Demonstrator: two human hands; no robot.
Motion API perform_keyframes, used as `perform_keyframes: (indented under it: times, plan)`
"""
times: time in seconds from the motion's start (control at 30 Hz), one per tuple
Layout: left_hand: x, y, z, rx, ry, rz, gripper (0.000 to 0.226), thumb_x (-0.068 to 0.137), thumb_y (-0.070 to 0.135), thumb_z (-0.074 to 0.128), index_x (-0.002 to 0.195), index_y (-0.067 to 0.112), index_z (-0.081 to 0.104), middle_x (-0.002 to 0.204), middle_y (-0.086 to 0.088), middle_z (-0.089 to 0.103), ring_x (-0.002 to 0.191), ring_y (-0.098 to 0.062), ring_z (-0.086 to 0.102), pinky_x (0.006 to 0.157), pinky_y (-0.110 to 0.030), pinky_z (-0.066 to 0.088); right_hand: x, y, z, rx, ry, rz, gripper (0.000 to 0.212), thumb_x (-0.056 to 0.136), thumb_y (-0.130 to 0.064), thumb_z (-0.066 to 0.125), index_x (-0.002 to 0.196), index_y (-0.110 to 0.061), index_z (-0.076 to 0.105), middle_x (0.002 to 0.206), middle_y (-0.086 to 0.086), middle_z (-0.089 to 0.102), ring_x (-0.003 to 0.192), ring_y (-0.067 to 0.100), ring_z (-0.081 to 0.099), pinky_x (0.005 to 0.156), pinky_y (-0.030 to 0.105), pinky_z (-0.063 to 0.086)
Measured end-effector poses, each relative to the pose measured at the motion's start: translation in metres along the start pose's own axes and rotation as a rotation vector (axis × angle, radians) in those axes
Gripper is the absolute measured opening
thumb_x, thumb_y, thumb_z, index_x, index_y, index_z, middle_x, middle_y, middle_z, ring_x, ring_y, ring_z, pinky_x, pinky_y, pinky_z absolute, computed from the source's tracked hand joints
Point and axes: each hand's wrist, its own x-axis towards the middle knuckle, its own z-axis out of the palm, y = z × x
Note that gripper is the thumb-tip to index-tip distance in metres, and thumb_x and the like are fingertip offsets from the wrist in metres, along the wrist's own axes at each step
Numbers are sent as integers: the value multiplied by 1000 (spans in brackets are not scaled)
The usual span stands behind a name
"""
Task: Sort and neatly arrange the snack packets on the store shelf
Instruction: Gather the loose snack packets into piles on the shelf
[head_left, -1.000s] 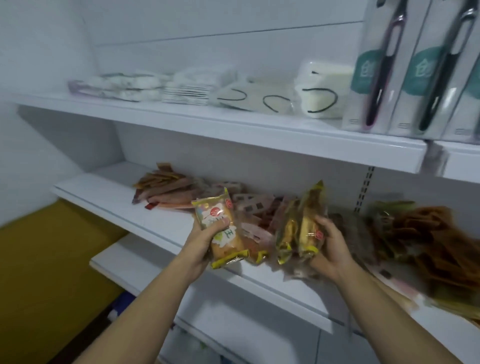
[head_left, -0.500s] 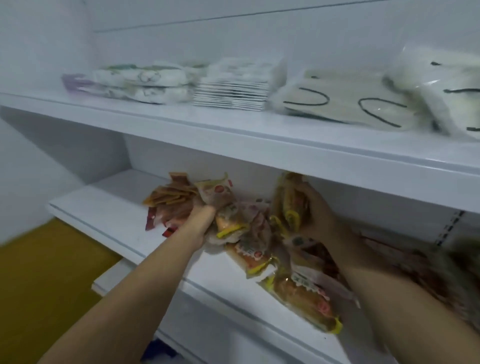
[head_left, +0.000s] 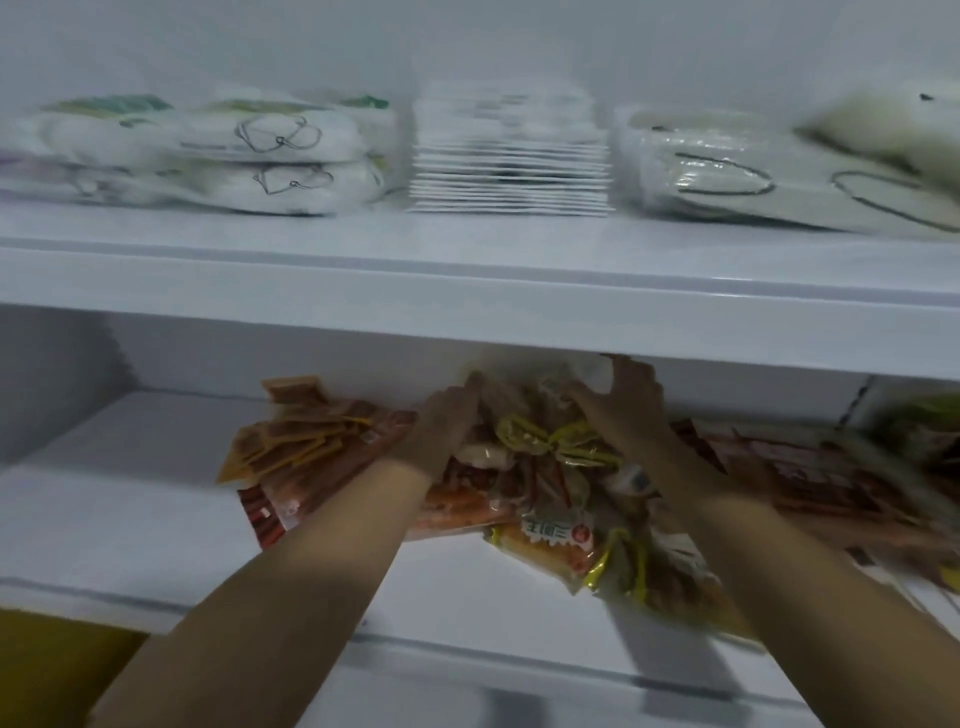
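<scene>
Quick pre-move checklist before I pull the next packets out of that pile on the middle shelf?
1. Left hand in the snack pile: ok.
2. Right hand at the pile's back, under the upper shelf: ok.
3. Firm grip on a packet: cannot tell, blurred.
4. Free space on the middle shelf left of the brown packets: ok.
5. Yellow-edged packet safe from the front edge: not ok, it lies close.

Both forearms are stretched forward and up, bare to the elbow. The left hand (head_left: 445, 427) is angled inward with its fingers tucked out of sight, grip can't be made out. The right hand (head_left: 626, 402) is raised higher, fingers spread and bent.
</scene>
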Motion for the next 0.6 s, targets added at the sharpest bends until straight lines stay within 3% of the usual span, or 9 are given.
perform_keyframes:
  times: [0.03,0.13,0.2,0.3,0.33,0.4,0.5,0.6]
  plan:
    - [1,-2,-9,52,-15,-4,34,109,40,41,97,13,58,85,-3,59,73,-14,58,55,-16,47,-4,-3,-1,-72,37,-36,83,86,-69,56,153,-24,33,150,12,36,136,37,35,107,48,34]
    - [-4,-14,-41,230,60,80,39,106,38,44,112,4,63,115,-26,65,106,-36,63,87,-28,49,-22,-26,4,-303,135,-255,62,93,-52,59,146,-23,42,150,11,40,135,38,35,106,54,35]
    - [-11,-28,-69,152,116,26,45,102,41,47,112,1,64,123,-25,66,112,-36,62,97,-37,49,-32,-49,21,-361,138,-466,52,92,-47,62,138,-24,52,143,9,49,133,37,39,103,54,39]
    - [-35,-48,-117,154,184,16,28,106,30,50,112,11,69,116,-3,68,105,-21,60,88,-29,43,-44,-92,64,-364,23,-670,46,90,-47,55,131,-26,59,135,6,53,128,33,43,100,52,44]
    - [-37,-62,-135,76,257,-17,26,102,33,55,111,14,70,112,-2,69,100,-19,61,89,-31,46,-48,-106,81,-387,-37,-711,46,91,-47,53,132,-26,58,135,5,52,128,32,44,99,51,45]
    - [-39,-88,-167,-21,340,-88,32,92,38,61,106,12,72,107,-13,74,95,-29,68,87,-43,56,-50,-130,119,-416,-160,-744,45,95,-47,52,135,-25,54,138,3,50,127,29,44,99,50,46]
    - [-42,-110,-207,-128,336,-168,19,96,36,62,94,19,69,89,-12,74,78,-25,68,64,-30,50,-47,-159,177,-466,-326,-742,48,95,-41,53,139,-21,49,139,5,48,128,30,44,101,49,44]
    - [-30,-132,-234,-235,303,-216,20,98,30,58,106,15,68,98,-6,76,92,-22,72,77,-32,50,-43,-187,231,-483,-479,-716,59,89,-35,60,145,-25,42,144,5,44,130,33,44,104,51,44]
